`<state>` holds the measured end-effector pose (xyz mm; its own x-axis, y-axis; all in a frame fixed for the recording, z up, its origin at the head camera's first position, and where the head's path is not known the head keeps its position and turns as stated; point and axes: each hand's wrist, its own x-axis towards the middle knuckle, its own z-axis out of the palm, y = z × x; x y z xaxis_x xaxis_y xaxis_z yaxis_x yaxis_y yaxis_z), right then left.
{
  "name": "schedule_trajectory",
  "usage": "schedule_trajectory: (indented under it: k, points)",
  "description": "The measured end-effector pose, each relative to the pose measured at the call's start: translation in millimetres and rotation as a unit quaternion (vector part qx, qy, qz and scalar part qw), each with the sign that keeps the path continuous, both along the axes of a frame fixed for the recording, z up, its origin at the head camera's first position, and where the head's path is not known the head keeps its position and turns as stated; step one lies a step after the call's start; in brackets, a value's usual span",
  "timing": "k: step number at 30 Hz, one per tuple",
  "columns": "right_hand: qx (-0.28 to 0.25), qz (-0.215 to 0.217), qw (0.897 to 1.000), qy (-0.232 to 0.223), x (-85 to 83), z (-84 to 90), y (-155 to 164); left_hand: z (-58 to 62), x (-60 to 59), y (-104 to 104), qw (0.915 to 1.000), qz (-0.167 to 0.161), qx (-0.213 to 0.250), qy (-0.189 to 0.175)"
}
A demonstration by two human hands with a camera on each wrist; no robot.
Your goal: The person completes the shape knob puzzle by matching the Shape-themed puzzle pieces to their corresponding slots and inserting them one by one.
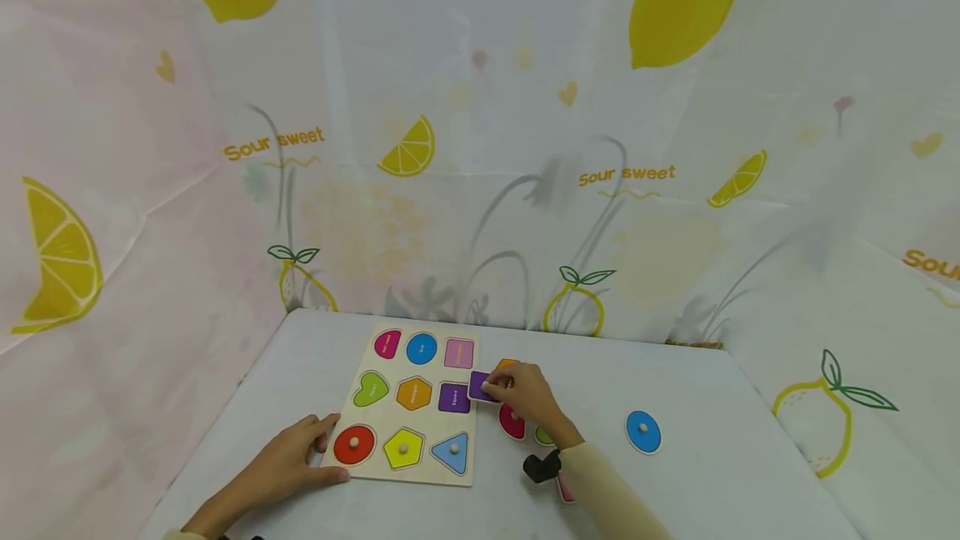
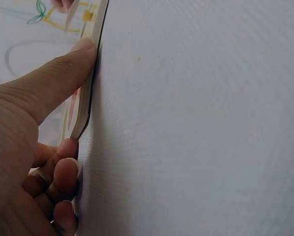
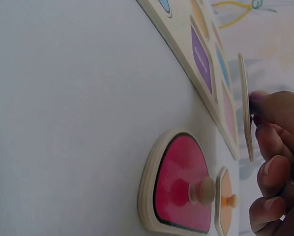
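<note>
- While the left hand [image 1: 288, 463] is pressing the puzzle board's [image 1: 411, 405] near corner, thumb flat on top, probably keeping it from sliding
- right hand [image 1: 525, 394] is pinching the purple square piece [image 1: 482, 386], lifted just beside the board's right edge, by its matching purple slot [image 1: 453, 397]
- loose red piece [image 3: 179, 184] is lying on the table [image 1: 720, 440] nearby

Right hand [image 1: 525, 394] covers most of an orange wooden puzzle piece [image 1: 507, 364]; white lettering on the wooden shape board [image 1: 360, 461] is unreadable.

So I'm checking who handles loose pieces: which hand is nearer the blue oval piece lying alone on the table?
Right. The right hand holds a purple piece just left of the blue oval piece; the left hand rests on the puzzle board, far across.
</note>
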<state>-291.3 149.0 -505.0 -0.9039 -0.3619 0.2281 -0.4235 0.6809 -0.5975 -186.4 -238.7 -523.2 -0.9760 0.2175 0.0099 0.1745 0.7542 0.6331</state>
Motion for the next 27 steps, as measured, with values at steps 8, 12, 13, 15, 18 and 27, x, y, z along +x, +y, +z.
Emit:
schedule_trajectory:
  k: [8,12,13,15,18,27]
  points:
    - [-0.013,0.017,1.0,0.01,1.4,-2.0,-14.7,-0.3,-1.0,2.3,0.9999,0.009,0.002,-0.01]
    - [-0.014,0.013,1.0,-0.005,1.5,-3.2,-20.4,0.3,-1.2,2.8,0.9998,0.01,0.007,-0.013]
    - [-0.011,0.012,1.0,-0.011,1.8,-3.4,-21.8,0.1,-1.2,2.5,0.9999,0.008,0.007,-0.011]
    - [-0.009,0.013,1.0,-0.019,2.2,-3.5,-24.9,0.0,-0.9,1.6,1.0,-0.001,0.007,-0.003]
    - [-0.006,0.017,1.0,-0.023,2.0,-4.1,-30.1,0.1,0.0,-0.2,0.9999,-0.011,0.008,0.005]
    - [0.019,0.031,0.999,-0.003,-2.0,-7.1,-45.0,-4.9,-1.6,-3.6,0.9999,-0.009,0.005,0.006]
